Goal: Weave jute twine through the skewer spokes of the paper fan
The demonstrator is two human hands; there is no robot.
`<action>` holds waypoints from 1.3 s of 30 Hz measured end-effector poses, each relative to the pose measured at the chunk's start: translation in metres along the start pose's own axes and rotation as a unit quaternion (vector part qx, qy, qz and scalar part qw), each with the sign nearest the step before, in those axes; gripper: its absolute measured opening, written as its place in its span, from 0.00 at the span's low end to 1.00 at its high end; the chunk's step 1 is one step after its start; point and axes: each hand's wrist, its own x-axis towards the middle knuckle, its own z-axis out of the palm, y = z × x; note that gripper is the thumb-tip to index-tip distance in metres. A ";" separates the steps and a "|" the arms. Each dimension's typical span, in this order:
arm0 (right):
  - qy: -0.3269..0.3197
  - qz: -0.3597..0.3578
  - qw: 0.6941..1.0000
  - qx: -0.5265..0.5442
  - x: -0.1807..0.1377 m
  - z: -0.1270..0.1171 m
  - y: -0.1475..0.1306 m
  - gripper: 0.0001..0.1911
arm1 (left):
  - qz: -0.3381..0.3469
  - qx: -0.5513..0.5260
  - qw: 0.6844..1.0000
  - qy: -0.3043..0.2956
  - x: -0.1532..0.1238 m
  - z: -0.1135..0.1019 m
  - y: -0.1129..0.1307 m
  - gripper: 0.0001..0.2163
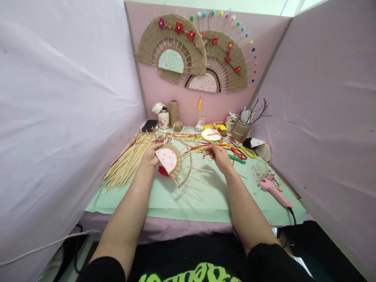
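Head view: a half-woven fan (173, 160) was held just above the bench (211, 199), left of its middle.
Fan: a pink spotted half-circle sat at its core, ringed by a band of tan weaving, with bare thin spokes sticking out to the right and down.
Left hand (151, 154): it gripped the fan at its left edge, thumb on the pink part, fingers behind.
Right hand (219, 154): it hovered just right of the fan near the spoke tips, fingertips drawn together; whether they pinched a strand could not be told.
Sticks (129, 162): a loose pile lay fanned out on the bench, just left of the left hand.
Scissors (245, 150): yellow-handled, they lay beyond the right hand among coloured strips.
Glue gun (274, 190): pink, it lay near the bench's right edge, well apart from the fan.
Twine spool (174, 111): it stood upright at the back beside a jar (163, 117).
Wall fans (173, 47): two finished ones hung overlapping on the pink panel behind.
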 end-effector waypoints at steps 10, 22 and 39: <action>-0.193 0.194 0.959 0.074 -0.013 0.005 -0.007 0.29 | 0.014 -0.008 0.998 -0.057 -0.003 0.004 -0.007 0.26; -0.286 0.238 0.922 0.105 -0.013 0.000 -0.009 0.34 | 0.006 0.027 0.995 -0.093 -0.008 0.005 -0.005 0.20; -0.191 0.129 0.968 0.094 -0.012 -0.007 -0.011 0.19 | -0.196 0.163 0.966 -0.052 -0.018 0.008 -0.012 0.06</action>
